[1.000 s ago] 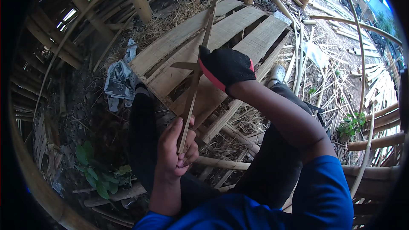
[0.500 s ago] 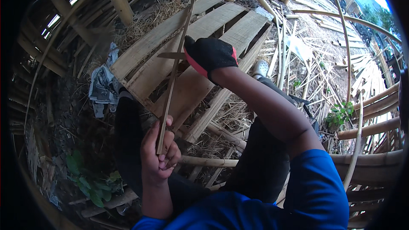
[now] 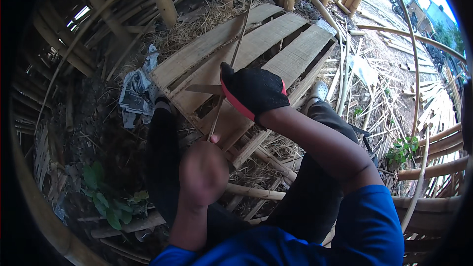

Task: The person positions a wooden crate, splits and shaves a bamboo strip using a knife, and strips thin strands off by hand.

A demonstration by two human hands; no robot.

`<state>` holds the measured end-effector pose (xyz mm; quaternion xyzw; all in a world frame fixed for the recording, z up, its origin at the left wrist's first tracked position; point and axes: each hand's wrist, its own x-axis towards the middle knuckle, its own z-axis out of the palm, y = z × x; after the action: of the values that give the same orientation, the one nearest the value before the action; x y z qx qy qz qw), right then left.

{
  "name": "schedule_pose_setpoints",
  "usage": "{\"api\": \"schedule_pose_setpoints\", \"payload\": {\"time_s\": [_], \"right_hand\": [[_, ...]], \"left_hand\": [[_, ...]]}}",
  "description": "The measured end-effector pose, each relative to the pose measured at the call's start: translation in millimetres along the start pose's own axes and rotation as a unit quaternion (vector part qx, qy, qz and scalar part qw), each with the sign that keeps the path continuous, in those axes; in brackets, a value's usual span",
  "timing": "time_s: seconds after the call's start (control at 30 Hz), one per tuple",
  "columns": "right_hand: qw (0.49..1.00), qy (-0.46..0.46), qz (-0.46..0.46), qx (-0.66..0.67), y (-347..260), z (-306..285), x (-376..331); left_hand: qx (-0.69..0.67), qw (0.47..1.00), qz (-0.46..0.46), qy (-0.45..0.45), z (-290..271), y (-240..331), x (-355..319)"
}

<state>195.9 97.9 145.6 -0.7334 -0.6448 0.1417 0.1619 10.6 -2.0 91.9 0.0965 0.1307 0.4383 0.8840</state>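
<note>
My right hand (image 3: 256, 88), in a black glove with a pinkish-red palm side, is closed on a knife (image 3: 203, 88) whose handle it hides. The blade points left and crosses a long thin bamboo strip (image 3: 242, 32), close to the gloved thumb. That strip slants from my left hand up over the wooden slats to the far side. My bare left hand (image 3: 203, 172) is blurred by motion around the strip's near end. Its thumb tip shows against the strip, while the other fingers are smeared. Below both hands lies a slatted wooden pallet (image 3: 290, 49).
Crumpled printed paper (image 3: 135, 93) lies left of the pallet, by one shoe. Bamboo posts (image 3: 161, 0) stand at the far side. A bamboo pole (image 3: 256, 192) lies across near my legs. Straw, split bamboo (image 3: 433, 103) and small green plants (image 3: 106, 202) cover the ground around.
The view has shifted, so the scene sits further right and lower. My left hand has turned at the strip's near end and is blurred. The knife still crosses the strip.
</note>
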Motion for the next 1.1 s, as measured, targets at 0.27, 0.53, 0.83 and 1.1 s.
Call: {"api": "schedule_pose_setpoints", "payload": {"time_s": [0.27,0.53,0.83,1.1], "right_hand": [[0.999,0.03,0.008,-0.027,12,-8,18],[0.999,0.008,0.035,-0.032,18,-7,27],[0.998,0.038,-0.003,-0.053,11,1,15],[0.999,0.011,0.023,-0.037,21,-12,23]], "left_hand": [[0.235,0.97,-0.04,0.041,16,8,-9],[0.205,0.975,-0.035,0.078,20,0,-6],[0.199,0.977,-0.027,0.075,19,0,-8],[0.277,0.957,-0.031,0.078,28,0,-17]]}}
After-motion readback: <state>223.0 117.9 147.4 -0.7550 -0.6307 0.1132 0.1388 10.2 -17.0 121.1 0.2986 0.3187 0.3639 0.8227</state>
